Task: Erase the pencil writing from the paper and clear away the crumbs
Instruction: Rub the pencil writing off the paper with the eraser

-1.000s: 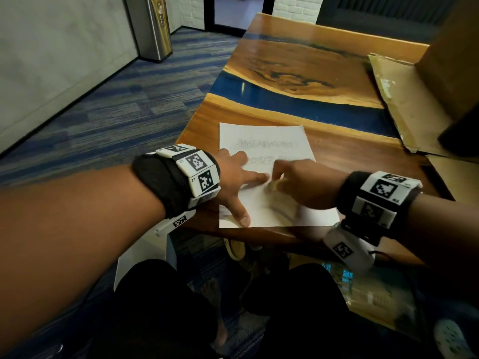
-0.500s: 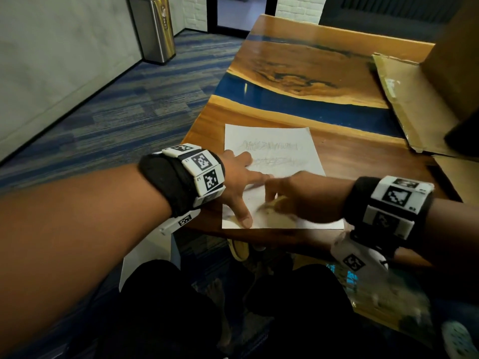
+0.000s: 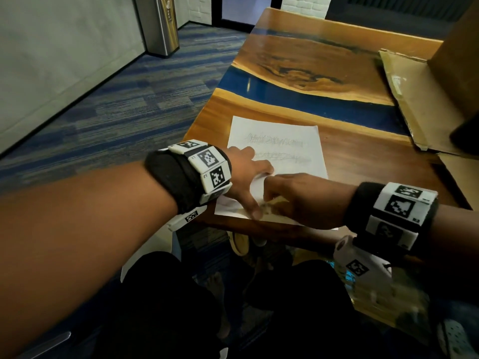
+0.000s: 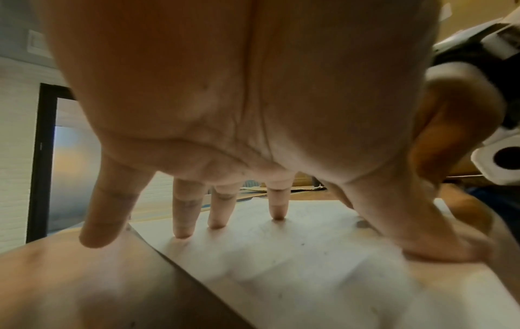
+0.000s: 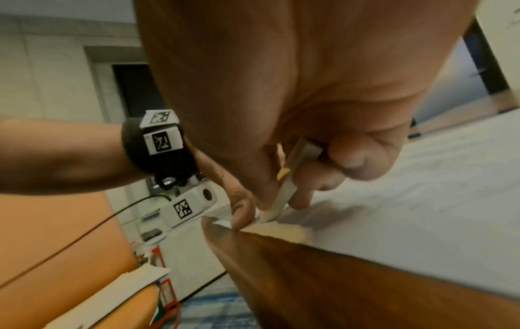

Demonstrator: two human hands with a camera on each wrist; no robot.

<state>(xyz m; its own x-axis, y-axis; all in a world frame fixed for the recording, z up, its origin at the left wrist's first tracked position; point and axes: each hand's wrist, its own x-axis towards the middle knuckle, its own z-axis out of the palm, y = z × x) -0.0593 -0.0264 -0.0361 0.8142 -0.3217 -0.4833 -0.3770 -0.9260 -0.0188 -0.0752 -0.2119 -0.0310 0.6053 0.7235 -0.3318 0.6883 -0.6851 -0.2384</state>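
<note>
A white sheet of paper (image 3: 282, 141) lies on the wooden table (image 3: 363, 161) near its front edge, with two lines of grey pencil writing (image 3: 276, 143) across its upper half. My left hand (image 3: 246, 177) lies spread on the sheet's left side, its straight fingertips (image 4: 182, 233) pressing the paper (image 4: 281, 267) down. My right hand (image 3: 290, 200) pinches a pale eraser (image 5: 289, 182) between thumb and fingers. The eraser's tip touches the paper (image 5: 408, 200) near its front left corner, beside the left thumb (image 5: 242, 211).
Flattened cardboard (image 3: 420, 99) and a brown box (image 3: 458, 47) lie at the table's right rear. A blue resin band (image 3: 298, 97) crosses the tabletop. A metal bin (image 3: 160, 24) stands on the carpet at the far left. My dark-clothed legs (image 3: 181, 307) are below the table's edge.
My right hand has slid the eraser toward me and to the left, from mid-sheet down to the front edge by the left thumb. The left hand stays in place.
</note>
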